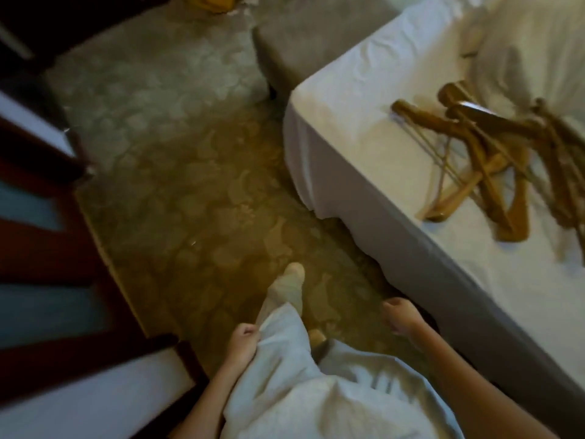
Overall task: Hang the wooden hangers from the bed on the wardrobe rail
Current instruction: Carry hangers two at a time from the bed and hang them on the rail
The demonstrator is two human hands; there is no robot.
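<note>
Wooden hangers [484, 172] are heaped on the bed [348, 137], ahead-right, nearer the right hand [400, 316]; it and the left hand [242, 342] are loosely curled, empty.

Dim, warm indoor light fills my view. The white-sheeted bed [348, 128] is the brightest surface, paling toward the upper right. The patterned beige carpet [177, 172] turns yellow-brown near my feet, with deep shadow under the bed's edge. Motion blur smears the pile of brown wooden hangers [493, 172]. Wide-angle distortion bends the dark red-brown furniture [47, 248] at left.
</note>
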